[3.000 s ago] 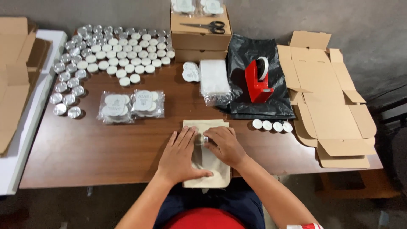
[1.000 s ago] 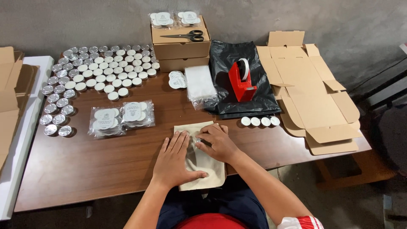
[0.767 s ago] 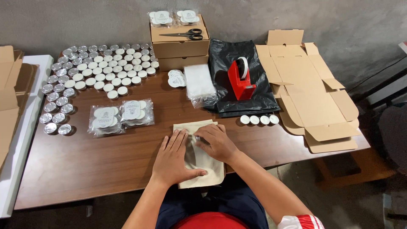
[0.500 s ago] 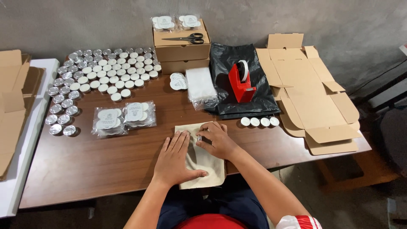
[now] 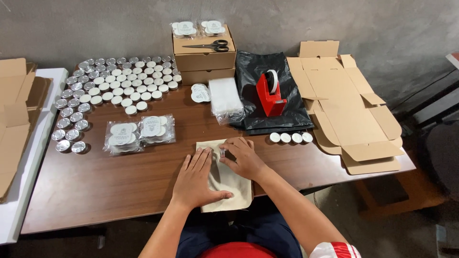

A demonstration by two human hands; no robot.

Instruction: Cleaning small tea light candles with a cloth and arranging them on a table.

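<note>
Head view: two clear packets (image 5: 138,134) of round tins lie left of a beige cloth pouch (image 5: 227,182). Left hand (image 5: 196,179) presses it flat, fingers spread; right hand (image 5: 244,157) pinches a small tin (image 5: 223,153) at its mouth.

Both arms are showing bare from wrist to past the elbow. Left hand (image 5: 195,179) and right hand (image 5: 245,158) are wearing no gloves, rings or watch. Person is wearing a red top with a white-trimmed short sleeve (image 5: 334,249) at the right arm, and dark navy trousers (image 5: 248,230).
</note>
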